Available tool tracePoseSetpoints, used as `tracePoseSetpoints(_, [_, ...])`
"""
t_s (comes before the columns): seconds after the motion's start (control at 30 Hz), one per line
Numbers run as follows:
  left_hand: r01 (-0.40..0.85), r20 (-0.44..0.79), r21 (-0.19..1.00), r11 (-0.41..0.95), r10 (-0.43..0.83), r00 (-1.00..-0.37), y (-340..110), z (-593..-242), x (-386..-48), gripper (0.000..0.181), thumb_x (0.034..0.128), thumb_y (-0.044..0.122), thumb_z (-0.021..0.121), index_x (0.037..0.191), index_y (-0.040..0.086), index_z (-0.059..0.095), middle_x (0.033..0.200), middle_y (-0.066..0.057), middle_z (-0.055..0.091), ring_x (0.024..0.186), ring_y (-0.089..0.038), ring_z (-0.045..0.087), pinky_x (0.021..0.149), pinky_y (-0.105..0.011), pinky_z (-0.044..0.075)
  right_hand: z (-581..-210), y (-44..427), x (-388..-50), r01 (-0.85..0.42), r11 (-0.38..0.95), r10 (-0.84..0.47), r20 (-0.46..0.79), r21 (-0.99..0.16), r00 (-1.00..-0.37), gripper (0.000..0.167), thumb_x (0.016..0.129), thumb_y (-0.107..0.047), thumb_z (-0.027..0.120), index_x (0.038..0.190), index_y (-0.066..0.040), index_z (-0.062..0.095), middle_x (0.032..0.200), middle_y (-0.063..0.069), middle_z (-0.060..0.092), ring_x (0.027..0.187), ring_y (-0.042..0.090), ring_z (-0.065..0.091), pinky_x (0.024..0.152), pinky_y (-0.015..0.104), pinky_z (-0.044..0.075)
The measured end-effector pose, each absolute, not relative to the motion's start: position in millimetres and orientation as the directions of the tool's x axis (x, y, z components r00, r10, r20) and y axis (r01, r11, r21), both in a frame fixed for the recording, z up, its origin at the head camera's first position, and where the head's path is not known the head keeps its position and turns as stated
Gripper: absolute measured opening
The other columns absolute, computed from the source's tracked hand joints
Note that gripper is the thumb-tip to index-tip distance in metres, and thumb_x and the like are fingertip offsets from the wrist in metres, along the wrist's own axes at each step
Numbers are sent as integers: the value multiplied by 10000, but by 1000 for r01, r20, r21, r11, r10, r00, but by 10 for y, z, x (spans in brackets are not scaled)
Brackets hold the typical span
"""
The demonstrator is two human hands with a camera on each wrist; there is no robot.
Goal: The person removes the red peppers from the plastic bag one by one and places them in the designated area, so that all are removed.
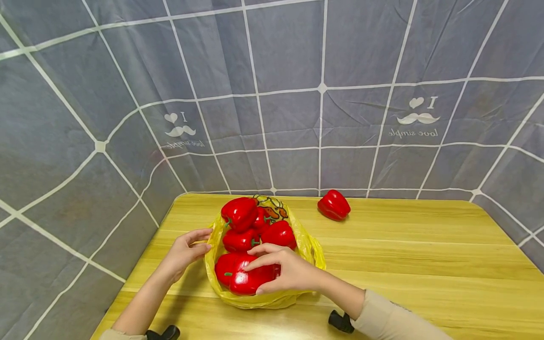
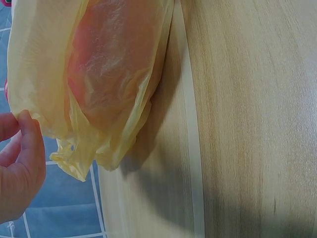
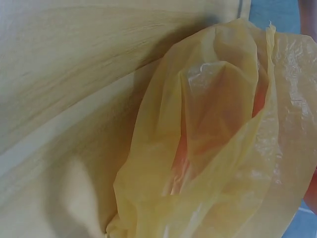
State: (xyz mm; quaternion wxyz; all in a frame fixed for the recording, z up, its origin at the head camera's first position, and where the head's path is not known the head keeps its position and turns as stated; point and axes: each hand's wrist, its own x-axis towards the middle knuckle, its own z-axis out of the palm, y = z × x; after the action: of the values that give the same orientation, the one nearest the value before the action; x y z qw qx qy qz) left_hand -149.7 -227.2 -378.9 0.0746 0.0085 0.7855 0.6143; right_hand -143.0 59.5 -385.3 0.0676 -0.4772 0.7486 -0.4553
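Possibly the thin yellow plastic bag (image 1: pixel 255 302) slumps if the left hand (image 1: pixel 182 255), pinching its rim, slips, spilling stacked glossy red bell peppers (image 1: pixel 239 212); inside, the right hand (image 1: pixel 285 270) clasps the front pepper (image 1: pixel 244 282).

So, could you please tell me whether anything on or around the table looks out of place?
One red pepper lies alone on the table, apart from those in the yellow bag, so it looks like a stray. Also, the lettering on the grey cloth reads backwards. I see no spill.
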Motion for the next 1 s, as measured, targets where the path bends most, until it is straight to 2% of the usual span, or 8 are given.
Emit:
tracePoseSetpoints(0.3, [-30, -63, 972, 233, 137, -989, -2292, -3814, -1494, 484, 870, 55, 608, 1287, -126, 444, 1155, -203, 539, 878, -111, 593, 754, -240, 523, -3859, 573, -1429, -664, 148, -779, 327, -733, -535, 420, 757, -222, 782, 1159, -165, 674, 1313, 37, 500, 1221, 161, 426, 957, 342, 420])
tracePoseSetpoints(0.53, [-80, -109, 963, 256, 101, -989, -2269, -3783, -1494, 469, 886, -4, 565, 1313, -128, 417, 1225, -285, 486, 903, -128, 588, 776, -247, 515, -3850, 561, -1423, -622, 175, -782, 276, -763, -558, 444, 740, -227, 795, 1165, -200, 672, 1335, -3, 479, 1234, 135, 402, 965, 343, 408])
tracePoseSetpoints(1.0, [-86, -116, 962, 259, 103, -988, -2257, -3765, -1495, 468, 893, -12, 548, 1323, -129, 404, 1223, -273, 486, 898, -121, 578, 767, -234, 509, -3853, 560, -1430, -649, 172, -777, 303, -741, -551, 430, 737, -219, 796, 1149, -188, 678, 1316, -1, 493, 1225, 138, 416, 956, 337, 417])
